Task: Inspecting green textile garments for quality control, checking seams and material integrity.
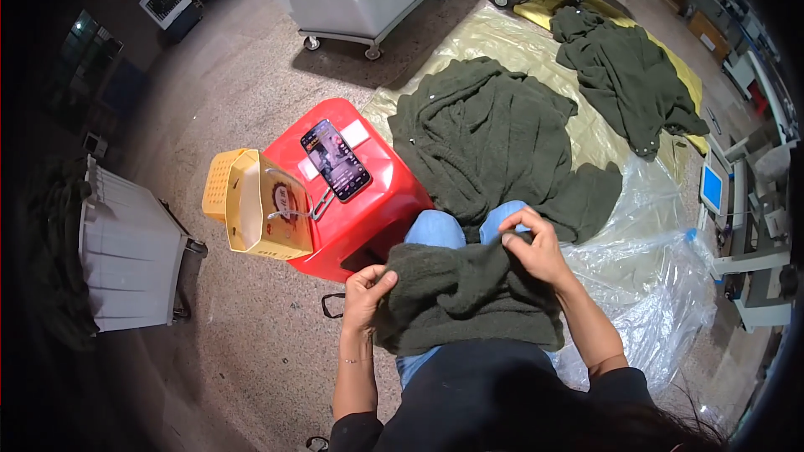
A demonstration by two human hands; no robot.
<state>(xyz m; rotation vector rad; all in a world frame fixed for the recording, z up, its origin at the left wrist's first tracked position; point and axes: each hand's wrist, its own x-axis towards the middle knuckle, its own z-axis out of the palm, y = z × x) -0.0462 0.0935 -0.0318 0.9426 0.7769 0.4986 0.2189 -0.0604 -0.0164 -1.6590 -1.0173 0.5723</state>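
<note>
A dark green, fuzzy knitted garment [465, 297] lies across the person's lap, to the right of and nearer than the glossy red plastic stool [387, 177], with the left hand's [365, 297] grip pinched on its left edge and the right hand's [538, 249] grip clamped on its upper right edge. On the stool rests a black rectangular smartphone [336, 161]; a yellow cardboard box [289, 209] stands at its left, and a heap of dark green knitwear [494, 134] lies beyond its right side.
</note>
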